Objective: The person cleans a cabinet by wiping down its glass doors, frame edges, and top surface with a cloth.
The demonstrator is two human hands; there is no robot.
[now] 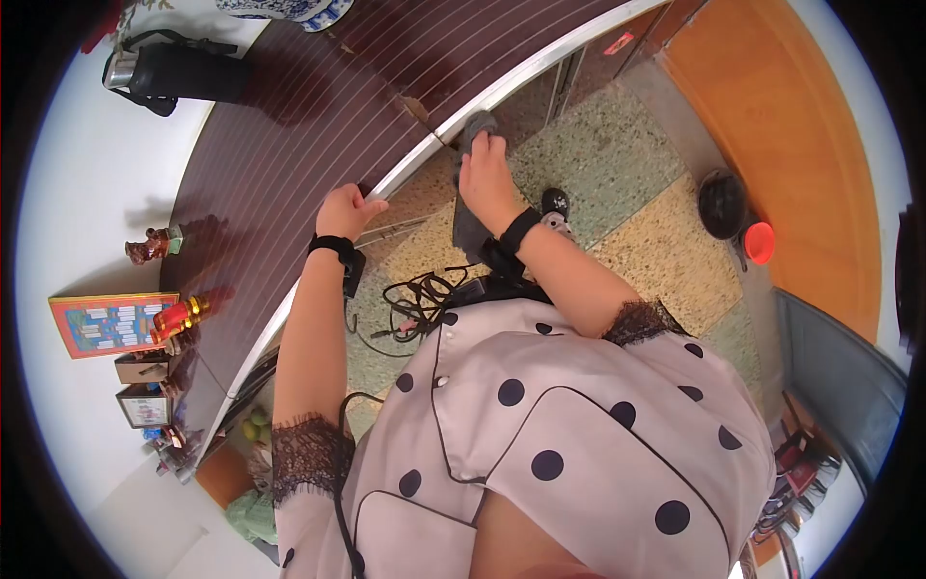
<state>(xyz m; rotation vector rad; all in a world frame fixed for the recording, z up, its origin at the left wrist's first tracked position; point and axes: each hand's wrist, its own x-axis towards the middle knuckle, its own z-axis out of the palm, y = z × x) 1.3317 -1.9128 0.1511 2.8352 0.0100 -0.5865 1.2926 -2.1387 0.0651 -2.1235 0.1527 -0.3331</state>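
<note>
My right hand (490, 181) is closed around a grey cloth (473, 234) in front of the cabinet. One bunched end of it sticks out past my fingertips, and the rest hangs down below my palm. At the white front edge (410, 166) of the dark striped cabinet top, my left hand (345, 212) rests with curled fingers around the rim. Its thumb points to the right along the front, while the other fingertips are mostly hidden. Both wrists wear black bands. Near my waist, a tangle of black cables (420, 301) hangs in front of my polka-dot clothes.
A black bottle (183, 72) and a blue-and-white vase (289, 10) stand on the cabinet top. Figurines (178, 318) and frames (147, 410) line its left part. A black bin (721, 205) and a red container (759, 243) are by the orange wooden panel (801, 125).
</note>
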